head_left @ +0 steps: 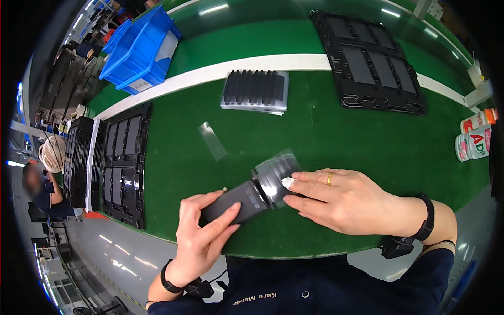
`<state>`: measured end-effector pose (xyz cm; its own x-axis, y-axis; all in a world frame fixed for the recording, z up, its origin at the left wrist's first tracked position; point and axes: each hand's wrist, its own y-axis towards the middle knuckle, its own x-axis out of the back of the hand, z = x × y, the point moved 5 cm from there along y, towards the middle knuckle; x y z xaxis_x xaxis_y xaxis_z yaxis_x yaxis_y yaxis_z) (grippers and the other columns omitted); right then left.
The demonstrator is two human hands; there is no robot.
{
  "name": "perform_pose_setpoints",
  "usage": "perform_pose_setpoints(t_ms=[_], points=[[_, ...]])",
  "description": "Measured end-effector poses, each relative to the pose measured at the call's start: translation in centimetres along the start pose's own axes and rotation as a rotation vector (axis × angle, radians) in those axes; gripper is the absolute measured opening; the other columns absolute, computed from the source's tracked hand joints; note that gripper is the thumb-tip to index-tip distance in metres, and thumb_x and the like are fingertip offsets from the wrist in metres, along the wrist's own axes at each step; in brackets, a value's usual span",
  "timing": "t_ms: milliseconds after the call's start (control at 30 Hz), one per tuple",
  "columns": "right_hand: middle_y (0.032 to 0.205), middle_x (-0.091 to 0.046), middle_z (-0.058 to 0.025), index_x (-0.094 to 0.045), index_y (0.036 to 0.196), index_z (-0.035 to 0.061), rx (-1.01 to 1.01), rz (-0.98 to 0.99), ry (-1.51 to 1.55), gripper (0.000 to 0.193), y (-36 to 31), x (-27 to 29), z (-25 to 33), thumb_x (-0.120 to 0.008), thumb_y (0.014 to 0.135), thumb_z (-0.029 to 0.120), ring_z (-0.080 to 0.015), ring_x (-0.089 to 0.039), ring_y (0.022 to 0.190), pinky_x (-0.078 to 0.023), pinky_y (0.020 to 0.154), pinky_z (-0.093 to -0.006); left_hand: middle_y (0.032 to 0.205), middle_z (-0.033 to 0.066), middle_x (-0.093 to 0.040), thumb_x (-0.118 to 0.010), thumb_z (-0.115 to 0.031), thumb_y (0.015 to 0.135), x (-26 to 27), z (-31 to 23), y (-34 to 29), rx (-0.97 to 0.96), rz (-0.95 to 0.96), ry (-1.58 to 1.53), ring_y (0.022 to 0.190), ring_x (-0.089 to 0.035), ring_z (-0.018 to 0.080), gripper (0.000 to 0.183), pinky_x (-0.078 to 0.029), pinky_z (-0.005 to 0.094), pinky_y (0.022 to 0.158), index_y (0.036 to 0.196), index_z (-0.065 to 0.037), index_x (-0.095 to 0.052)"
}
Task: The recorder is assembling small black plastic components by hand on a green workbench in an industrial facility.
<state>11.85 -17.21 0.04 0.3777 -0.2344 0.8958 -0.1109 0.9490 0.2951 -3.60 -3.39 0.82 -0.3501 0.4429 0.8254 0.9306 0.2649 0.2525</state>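
Note:
A dark grey, flat rectangular block [237, 201] lies tilted near the front edge of the green table. My left hand [203, 226] is closed on its near-left end, thumb on top and fingers along the far side. Clear, shiny plastic film [276, 170] adjoins the block's far-right end, with a dark band between them. My right hand [336, 202] rests over the film's right edge, its fingertips close together on a small white piece [287, 182] that looks like a wad or wipe. Its underside is hidden.
A loose clear strip [212, 140] lies left of the film. Beyond it sits a stack of black-striped clear sheets [254, 92]. Black moulded trays [371, 63] stand far right, others [124, 168] at left. A blue bin [142, 52] is far left; bottles [472, 144] stand right. Another person sits far left.

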Motion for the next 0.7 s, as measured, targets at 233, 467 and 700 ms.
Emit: perform_pose_setpoints(t_ms=[233,467,700], points=[[0.11,-0.054,-0.0146,-0.058,0.105,-0.0003,0.016,0.054,0.041,0.032,-0.26,-0.26,0.09,-0.056,0.074,0.008,-0.0252,-0.053,0.107,-0.047,0.087,-0.0325,0.107,0.013,-0.054,-0.075,-0.005,0.06,-1.1,0.5,0.37,0.03,0.026,0.011,0.092,-0.049,0.0272,0.044,-0.043,0.0344,0.077,0.102,-0.013,-0.067],[0.107,-0.055,-0.0105,-0.061,0.103,0.0051,-0.011,0.018,0.056,0.029,-0.16,-0.37,-0.02,-0.059,0.076,0.012,-0.0228,-0.056,0.102,-0.048,0.084,-0.0303,0.106,0.0125,-0.054,-0.075,-0.004,0.059,-0.95,0.25,0.33,0.043,0.036,0.025,0.091,-0.049,0.0271,0.044,-0.043,0.0342,0.075,0.101,-0.013,-0.068],[0.11,-0.053,-0.0106,-0.059,0.105,0.0017,-0.033,0.055,0.1,0.031,-0.24,-0.25,-0.11,-0.055,0.076,0.01,-0.0223,-0.052,0.107,-0.046,0.088,-0.0302,0.106,0.0121,-0.054,-0.075,-0.004,0.058,-0.94,0.47,0.44,0.034,0.045,0.024,0.091,-0.049,0.0269,0.044,-0.044,0.0339,0.074,0.101,-0.012,-0.068]])
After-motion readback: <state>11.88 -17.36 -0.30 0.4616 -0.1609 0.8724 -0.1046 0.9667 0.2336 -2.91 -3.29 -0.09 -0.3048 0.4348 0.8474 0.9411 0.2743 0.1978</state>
